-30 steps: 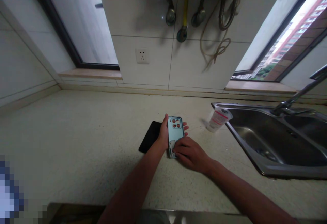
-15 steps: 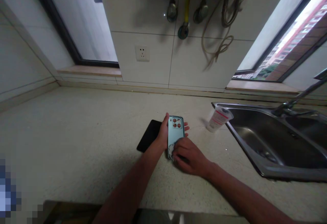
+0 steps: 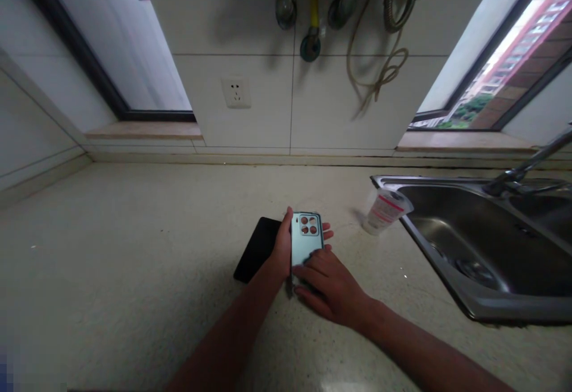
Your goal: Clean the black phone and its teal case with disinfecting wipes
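My left hand (image 3: 282, 246) grips a pale blue phone case (image 3: 306, 240) from below. Its thumb lies along the left edge and its fingertips show past the right edge. Four round camera cutouts are at the case's top, with skin showing through them. Across the lower part of the case lies my right hand (image 3: 328, 285), fingers bent and pressed on the surface. A small greyish scrap (image 3: 290, 288) shows by its fingertips at the lower left edge; its kind is unclear. Partly behind my left hand, a flat black rectangular thing like a phone (image 3: 258, 252) lies on the counter.
The speckled pale counter (image 3: 147, 249) runs up to a tiled wall with a socket (image 3: 236, 92) and pipe fittings. To the right, a clear plastic cup (image 3: 385, 210) with red print leans near the edge of a steel sink (image 3: 456, 231) with a faucet (image 3: 518, 177).
The right hand has shifted slightly down the case, its fingers now more spread across it. The greyish scrap on the case's lower left is now mostly hidden. The camera view has tilted slightly.
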